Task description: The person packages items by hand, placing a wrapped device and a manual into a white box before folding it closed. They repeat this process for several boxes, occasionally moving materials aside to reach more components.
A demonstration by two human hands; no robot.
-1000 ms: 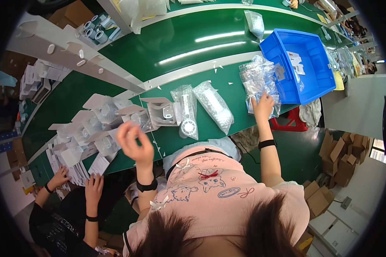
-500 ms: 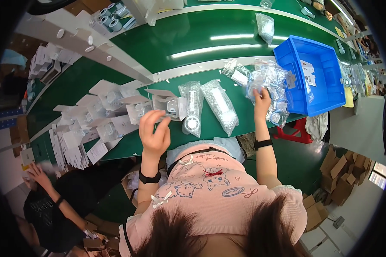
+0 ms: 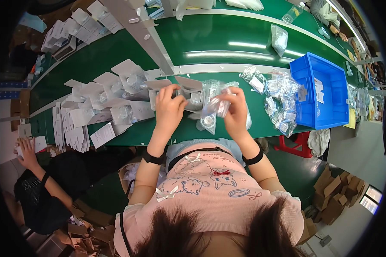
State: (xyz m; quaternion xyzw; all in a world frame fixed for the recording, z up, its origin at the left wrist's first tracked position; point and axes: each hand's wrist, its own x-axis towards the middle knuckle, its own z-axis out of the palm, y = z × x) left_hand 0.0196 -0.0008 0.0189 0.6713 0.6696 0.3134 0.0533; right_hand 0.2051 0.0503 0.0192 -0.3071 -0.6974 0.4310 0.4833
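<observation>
My left hand (image 3: 170,107), fingers curled, grips the edge of an open white box (image 3: 153,92) in the row's near right end. Just right of it stands another open white box (image 3: 195,99) with a clear-wrapped part inside. My right hand (image 3: 236,112) pinches a small clear plastic packet (image 3: 221,105), blurred by motion, beside that box. Under the packet lies a bubble-wrap bag (image 3: 211,91) holding a round-headed white device. A second bubble-wrap bag (image 3: 248,122) is mostly hidden behind my right hand.
Several open white boxes (image 3: 131,79) stand to the left, with flat cartons (image 3: 75,135) before them. At right are a pile of clear packets (image 3: 283,103) and a blue bin (image 3: 298,77). A metal post (image 3: 152,43) rises behind. A co-worker's hand (image 3: 26,153) shows far left.
My right hand has come left from the packet pile, carrying a clear packet to the boxes. My left hand has closed on a box edge. The view has shifted slightly.
</observation>
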